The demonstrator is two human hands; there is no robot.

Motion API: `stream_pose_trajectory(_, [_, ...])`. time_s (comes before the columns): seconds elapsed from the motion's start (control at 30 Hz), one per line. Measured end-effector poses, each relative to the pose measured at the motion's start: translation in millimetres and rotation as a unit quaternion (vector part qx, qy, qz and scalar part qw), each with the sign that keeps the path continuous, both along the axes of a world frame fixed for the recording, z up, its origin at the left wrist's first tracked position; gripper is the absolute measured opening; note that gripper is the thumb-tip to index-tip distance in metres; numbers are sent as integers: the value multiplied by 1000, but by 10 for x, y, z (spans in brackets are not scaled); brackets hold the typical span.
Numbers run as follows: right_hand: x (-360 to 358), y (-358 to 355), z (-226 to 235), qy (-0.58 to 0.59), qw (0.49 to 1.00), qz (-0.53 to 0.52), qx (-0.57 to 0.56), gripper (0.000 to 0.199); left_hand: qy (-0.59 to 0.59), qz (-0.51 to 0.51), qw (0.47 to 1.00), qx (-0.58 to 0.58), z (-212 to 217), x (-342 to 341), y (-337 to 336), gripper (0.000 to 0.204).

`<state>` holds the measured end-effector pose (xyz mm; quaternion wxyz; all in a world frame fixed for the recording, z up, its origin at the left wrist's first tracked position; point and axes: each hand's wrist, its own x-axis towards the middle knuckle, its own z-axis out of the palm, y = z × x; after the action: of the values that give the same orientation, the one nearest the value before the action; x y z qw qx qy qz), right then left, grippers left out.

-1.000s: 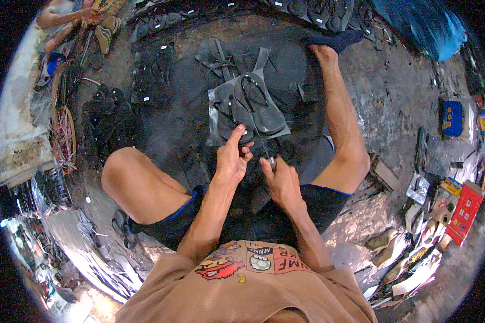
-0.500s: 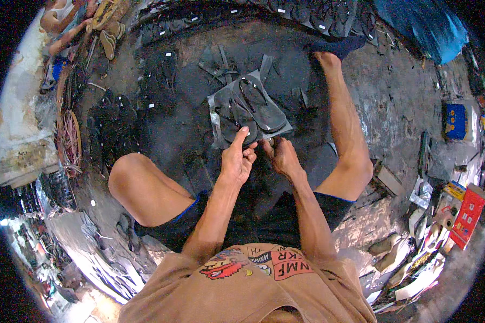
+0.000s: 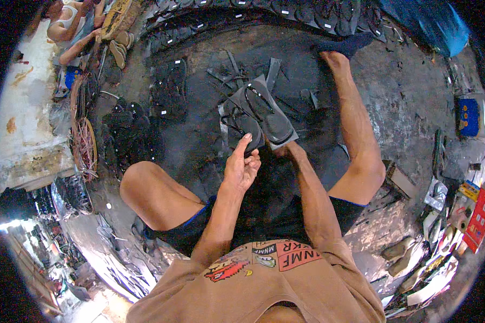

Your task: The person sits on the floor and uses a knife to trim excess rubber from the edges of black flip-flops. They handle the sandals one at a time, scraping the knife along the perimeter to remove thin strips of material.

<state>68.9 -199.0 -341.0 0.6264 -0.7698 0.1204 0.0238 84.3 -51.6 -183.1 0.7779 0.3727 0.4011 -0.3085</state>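
My left hand point(image 3: 241, 166) grips the heel of a black flip-flop point(image 3: 248, 127), thumb on top and fingers curled below. Beside it on the right lies a second black flip-flop point(image 3: 279, 127), set on a larger piece of grey sheet point(image 3: 282, 144) whose edges stick out around the sole. My right hand point(image 3: 290, 151) is at the heel end of that second flip-flop, with its fingers mostly hidden underneath. More grey sheet point(image 3: 224, 135) shows along the left flip-flop's outer side. Offcut strips point(image 3: 272, 74) lie just beyond the toes.
Rows of black flip-flops point(image 3: 242, 15) line the far side, with more dark pairs point(image 3: 170, 89) to the left. My bare legs point(image 3: 355, 118) frame the work. A blue sheet point(image 3: 434, 27) hangs far right; a red box point(image 3: 478, 219) lies right. Another person point(image 3: 73, 27) sits far left.
My right hand has slid further under the right flip-flop's heel. The two heels now stand apart with a dark gap between them. The whole view has shifted slightly.
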Motion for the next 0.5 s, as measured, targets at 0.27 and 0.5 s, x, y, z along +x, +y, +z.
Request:
stream_pose_trajectory(0.27, [92,203,96,-3,998,-24,-57,41,25,-30,999,3,234,-165,-6,30])
stream_pose_trajectory(0.5, [721,332,717,63,977,22,-203,47,-92,32,995,-1,996,-240,410,22])
